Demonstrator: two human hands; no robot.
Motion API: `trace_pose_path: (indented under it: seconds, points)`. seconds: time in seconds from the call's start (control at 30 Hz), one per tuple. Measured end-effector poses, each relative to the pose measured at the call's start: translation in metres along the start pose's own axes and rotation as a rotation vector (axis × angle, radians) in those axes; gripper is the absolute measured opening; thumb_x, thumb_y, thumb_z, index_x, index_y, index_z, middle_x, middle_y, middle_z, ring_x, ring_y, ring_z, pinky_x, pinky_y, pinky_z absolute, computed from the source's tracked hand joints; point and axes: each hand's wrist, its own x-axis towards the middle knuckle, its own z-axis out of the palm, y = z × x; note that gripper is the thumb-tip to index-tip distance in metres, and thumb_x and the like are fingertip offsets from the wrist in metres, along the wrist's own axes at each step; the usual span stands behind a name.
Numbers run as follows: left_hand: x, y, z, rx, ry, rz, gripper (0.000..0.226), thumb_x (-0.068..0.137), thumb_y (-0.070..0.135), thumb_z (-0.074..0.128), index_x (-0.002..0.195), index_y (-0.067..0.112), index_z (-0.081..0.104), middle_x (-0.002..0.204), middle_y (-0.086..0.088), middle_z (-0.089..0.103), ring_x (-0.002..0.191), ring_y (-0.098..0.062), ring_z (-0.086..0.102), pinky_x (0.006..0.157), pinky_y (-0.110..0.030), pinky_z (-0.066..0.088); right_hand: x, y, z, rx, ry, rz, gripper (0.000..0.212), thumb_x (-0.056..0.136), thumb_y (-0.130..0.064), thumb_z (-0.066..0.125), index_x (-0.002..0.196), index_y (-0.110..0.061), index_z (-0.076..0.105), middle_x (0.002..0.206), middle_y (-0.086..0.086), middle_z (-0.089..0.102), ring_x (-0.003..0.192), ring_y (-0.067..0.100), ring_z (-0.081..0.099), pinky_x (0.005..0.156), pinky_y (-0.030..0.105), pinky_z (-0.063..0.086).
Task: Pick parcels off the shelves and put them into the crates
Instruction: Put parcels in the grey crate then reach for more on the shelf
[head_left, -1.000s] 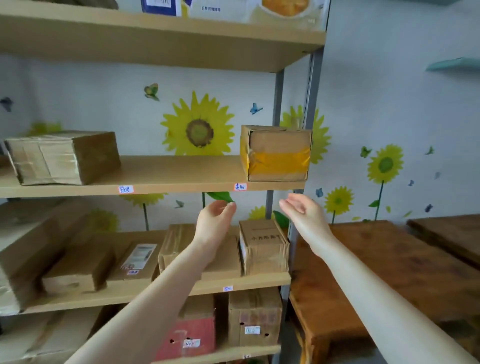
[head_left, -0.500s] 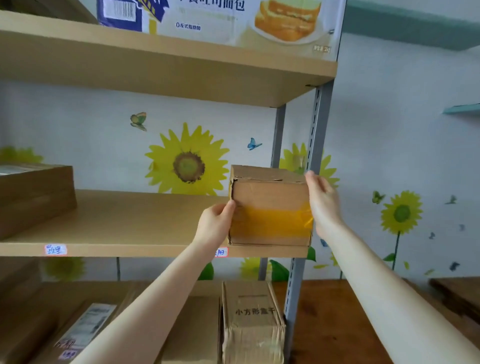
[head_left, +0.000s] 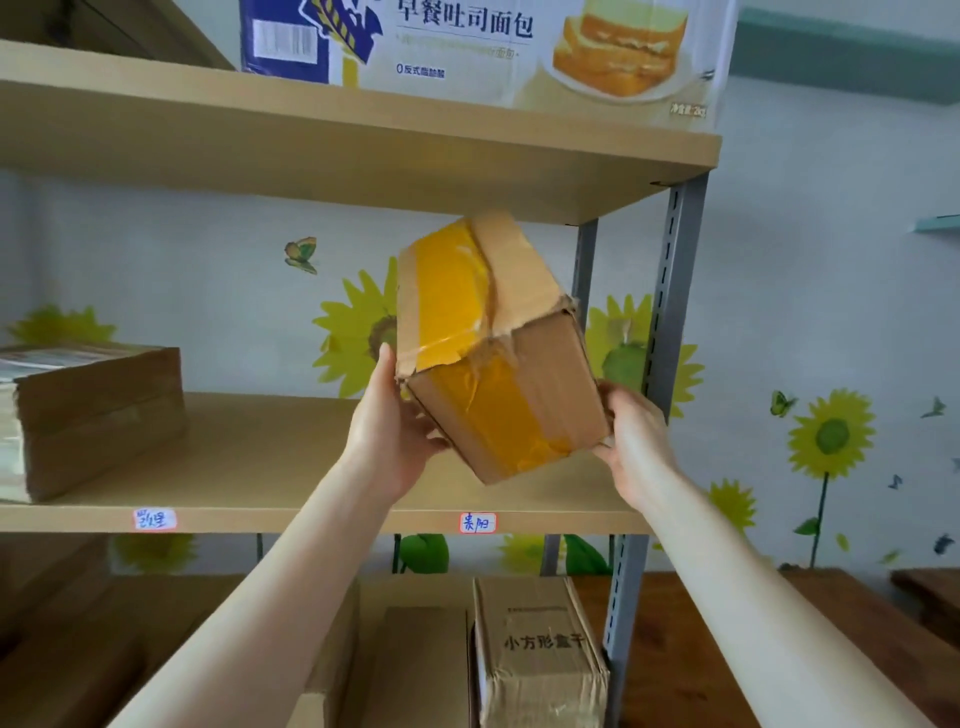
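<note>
Parcel (head_left: 498, 353) is hanging in the air in front of the middle shelf (head_left: 234, 462), clear of the board and tipping hard, one corner pointing down. The left hand (head_left: 389, 431) is cupping the lower left edge, its thumb lying up the side. The right hand (head_left: 634, 441) is bracing the lower right corner, fingers tucked behind the cardboard where I cannot see them. Both hands are holding it, but they are gripping low, and most of the box is sitting above them, so I am judging it top-heavy; a slack wrist and it could be rolling over the fingers onto the small box (head_left: 540, 660) on the shelf below. The yellow tape (head_left: 447, 291) is looking wrinkled and the cardboard is tearing at the near corner, so squeezing there may be opening the seam. The top corner is riding close under the upper shelf (head_left: 363, 156), though I cannot judge the gap in depth, and the steel upright (head_left: 672, 291) is standing just beside the right hand. Swinging out carelessly could be clipping either. No crates are showing, so a turn and a carry are coming.
</note>
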Motion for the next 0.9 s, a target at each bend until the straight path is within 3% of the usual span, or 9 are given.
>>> trace_pose_path:
  seconds: [0.07, 0.13, 0.23, 0.33, 0.4, 0.57, 0.7, 0.8, 0.9]
  points:
    - [0.0, 0.001, -0.006, 0.104, -0.022, 0.108, 0.036, 0.094, 0.048, 0.04, 0.121, 0.031, 0.057, 0.118, -0.001, 0.064, 0.112, -0.022, 0.056, 0.096, -0.042, 0.04, -0.006, -0.001, 0.006, -0.122, -0.082, -0.019, 0.034, 0.086, -0.048, 0.044, 0.074, -0.034, 0.072, 0.102, 0.001, 0.067, 0.106, 0.023, 0.058, 0.105, 0.049, 0.039]
    - [-0.006, 0.001, -0.008, 0.254, -0.091, 0.214, 0.039, 0.095, 0.042, 0.044, 0.133, 0.034, 0.047, 0.13, 0.004, 0.059, 0.12, -0.017, 0.053, 0.101, -0.036, 0.043, -0.013, -0.008, 0.012, -0.039, -0.258, 0.041, 0.042, 0.082, -0.068, 0.041, 0.095, -0.04, 0.069, 0.102, -0.002, 0.068, 0.107, 0.021, 0.058, 0.106, 0.05, 0.035]
    - [-0.009, 0.001, -0.01, 0.378, -0.177, 0.302, 0.038, 0.096, 0.04, 0.043, 0.134, 0.039, 0.044, 0.133, 0.012, 0.055, 0.118, -0.004, 0.053, 0.086, -0.017, 0.052, -0.014, -0.011, 0.011, 0.137, -0.435, 0.091, 0.066, 0.078, -0.072, 0.038, 0.132, -0.037, 0.049, 0.122, 0.0, 0.065, 0.114, 0.024, 0.06, 0.101, 0.057, 0.038]
    - [-0.005, 0.005, -0.012, 0.476, -0.126, 0.389, 0.032, 0.098, 0.032, 0.042, 0.128, 0.037, 0.051, 0.134, 0.011, 0.054, 0.12, -0.004, 0.052, 0.09, -0.017, 0.047, -0.017, -0.012, 0.008, 0.221, -0.474, 0.101, 0.053, 0.081, -0.058, 0.049, 0.126, -0.03, 0.055, 0.115, 0.003, 0.069, 0.108, 0.025, 0.064, 0.095, 0.053, 0.044]
    - [-0.005, 0.005, -0.011, 0.526, -0.07, 0.41, 0.034, 0.096, 0.027, 0.048, 0.129, 0.029, 0.051, 0.13, 0.008, 0.056, 0.12, -0.01, 0.053, 0.098, -0.027, 0.046, -0.013, -0.008, 0.006, 0.294, -0.411, 0.137, 0.039, 0.085, -0.045, 0.053, 0.118, -0.024, 0.061, 0.109, 0.006, 0.071, 0.102, 0.027, 0.066, 0.092, 0.05, 0.047]
    - [-0.005, 0.005, -0.013, 0.589, 0.065, 0.2, 0.056, 0.076, 0.044, 0.07, 0.119, 0.023, 0.039, 0.097, 0.017, 0.047, 0.084, -0.002, 0.05, 0.06, -0.015, 0.036, 0.0, 0.009, -0.005, 0.398, -0.297, 0.237, 0.038, 0.092, -0.04, 0.045, 0.118, -0.018, 0.06, 0.113, 0.01, 0.069, 0.105, 0.028, 0.064, 0.084, 0.045, 0.049]
    - [0.004, 0.007, -0.019, 0.457, 0.145, 0.258, 0.013, 0.083, 0.024, 0.068, 0.083, 0.013, 0.062, 0.077, 0.003, 0.061, 0.073, -0.014, 0.054, 0.061, -0.021, 0.041, 0.009, 0.005, -0.009, 0.313, -0.161, 0.139, 0.032, 0.095, -0.033, 0.046, 0.118, -0.017, 0.062, 0.104, 0.009, 0.072, 0.098, 0.027, 0.067, 0.076, 0.042, 0.055]
    - [0.007, 0.006, -0.017, 0.266, 0.09, 0.162, 0.01, 0.087, 0.03, 0.062, 0.095, 0.023, 0.064, 0.082, 0.004, 0.062, 0.074, -0.013, 0.055, 0.07, -0.028, 0.046, 0.014, 0.013, -0.009, 0.051, 0.103, -0.042, 0.022, 0.094, -0.027, 0.05, 0.103, -0.013, 0.065, 0.093, 0.009, 0.067, 0.092, 0.03, 0.063, 0.079, 0.043, 0.052]
    - [0.013, -0.004, -0.016, 0.258, -0.043, 0.012, 0.054, 0.081, 0.05, 0.061, 0.129, 0.027, 0.051, 0.117, -0.001, 0.063, 0.103, -0.023, 0.06, 0.076, -0.036, 0.051, 0.006, 0.027, -0.012, -0.285, 0.218, -0.221, 0.038, 0.096, -0.03, 0.045, 0.063, -0.015, 0.055, 0.067, 0.007, 0.054, 0.074, 0.025, 0.051, 0.068, 0.034, 0.039]
